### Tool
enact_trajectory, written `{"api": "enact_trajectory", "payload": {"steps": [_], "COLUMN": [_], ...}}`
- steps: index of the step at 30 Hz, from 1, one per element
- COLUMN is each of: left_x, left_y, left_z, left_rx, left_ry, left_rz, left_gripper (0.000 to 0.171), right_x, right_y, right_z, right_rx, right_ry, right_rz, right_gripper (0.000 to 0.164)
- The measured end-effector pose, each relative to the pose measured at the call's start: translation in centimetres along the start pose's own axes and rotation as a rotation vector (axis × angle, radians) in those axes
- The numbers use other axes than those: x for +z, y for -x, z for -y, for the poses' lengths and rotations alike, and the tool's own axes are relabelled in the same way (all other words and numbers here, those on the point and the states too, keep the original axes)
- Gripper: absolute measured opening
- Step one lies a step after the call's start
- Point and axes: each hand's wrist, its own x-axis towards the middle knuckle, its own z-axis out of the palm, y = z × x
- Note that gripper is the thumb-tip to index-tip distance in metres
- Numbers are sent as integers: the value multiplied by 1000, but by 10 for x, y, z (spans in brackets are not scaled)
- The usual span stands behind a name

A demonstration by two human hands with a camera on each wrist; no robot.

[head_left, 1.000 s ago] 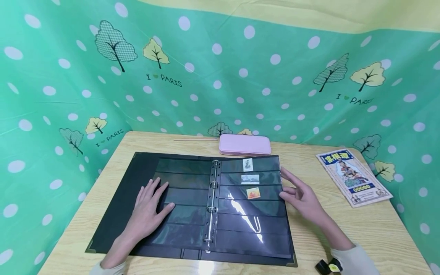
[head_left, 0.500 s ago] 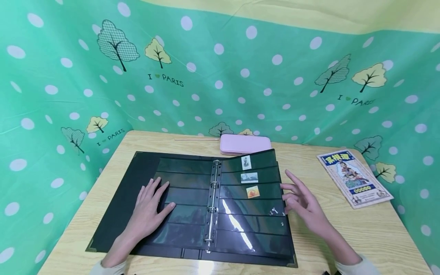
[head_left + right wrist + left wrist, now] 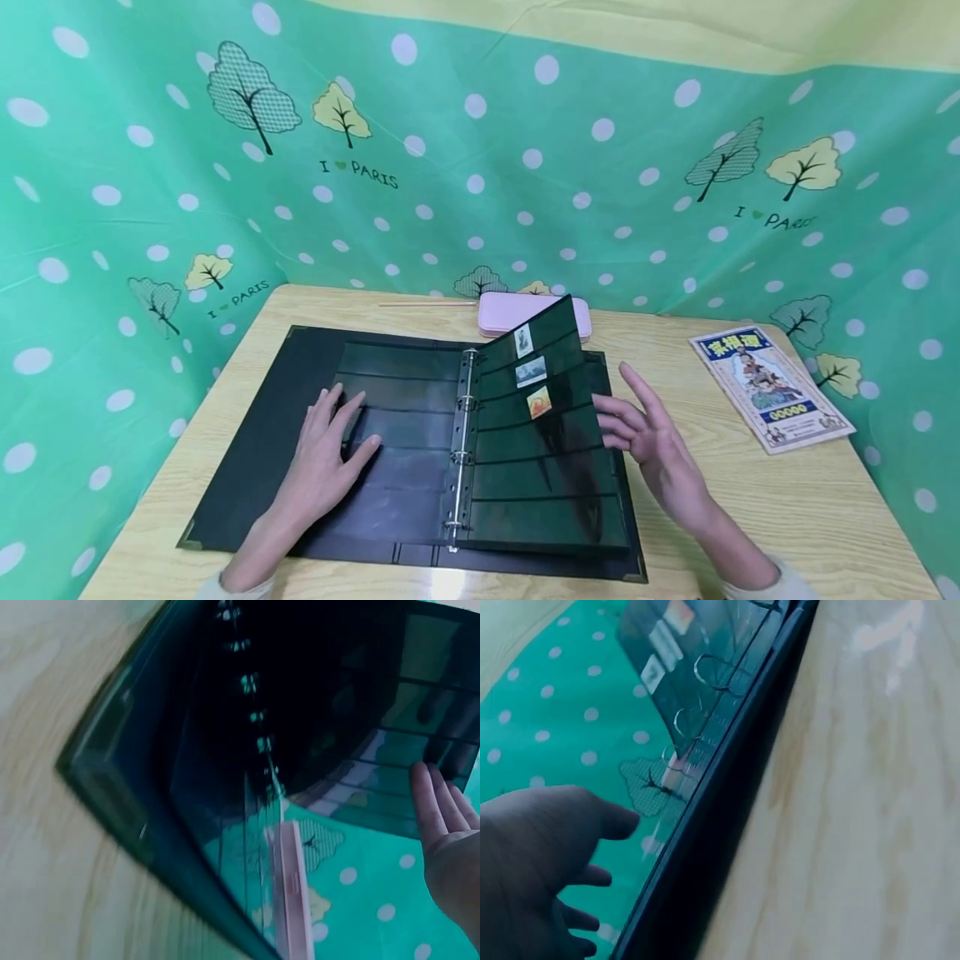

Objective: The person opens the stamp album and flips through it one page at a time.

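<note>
A black ring-bound stamp album (image 3: pixel 258 442) lies spread on the table. Its right-hand clear-pocketed page (image 3: pixel 506 475) stands partly raised and curved, with its outer edge off the sheets beneath. Three stamps sit in its upper rows: a grey portrait (image 3: pixel 522 340), a bluish landscape (image 3: pixel 530 372) and an orange one (image 3: pixel 539 402). My right hand (image 3: pixel 660 458) has its straight fingers against the underside of that page, as the right wrist view also shows, with the thumb apart. My left hand (image 3: pixel 318 471) rests, fingers spread, over the left page (image 3: pixel 408 425).
Behind the album lies a pink case (image 3: pixel 510 310), partly covered by the raised page, with a thin stick (image 3: pixel 427 304) to its left. A colourful printed booklet (image 3: pixel 772 387) lies at the right. A green dotted cloth (image 3: pixel 480 217) hangs behind the wooden table (image 3: pixel 750 500).
The right page has risen from nearly flat and tilted leftward. My right hand went from pinching its outer edge to straight fingers underneath, moving left. The left hand stays in place.
</note>
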Motion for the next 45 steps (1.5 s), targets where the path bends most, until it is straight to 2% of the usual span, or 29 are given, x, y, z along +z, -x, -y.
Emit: {"api": "enact_trajectory", "payload": {"steps": [3,7,16,21,24,27,31,34,38,45], "left_x": [-1,0,6,3,0,-4,-6,-6,-6,-7], "left_y": [-1,0,16,19,20,22,22,20,20,20], "left_z": [-14,-38,-91,-115,-127,-138,-151,-157,-156,-147], "left_rx": [26,74,211,271,283,232,30,-78,-115,-161], "left_ry": [26,101,389,571,629,664,683,654,605,607], "left_rz": [-46,-75,-8,37,66,94,152,182,194,221], "left_gripper": [66,62,64,80,90,95,109,118,117,111], "right_x": [7,21,61,70,73,77,81,83,81,77], "right_y": [-5,-12,-22,-21,-22,-23,-23,-23,-22,-19], "right_z": [2,3,-4,-2,-1,-1,-5,-10,-15,-19], "right_rx": [-46,-50,-42,10,49,77,96,91,82,82], "right_ry": [-46,-96,-121,-103,-76,-56,-90,-145,-178,-178], "right_rz": [60,121,272,317,337,362,395,406,395,355], "right_gripper": [65,70,73,71,71,70,71,72,73,75]}}
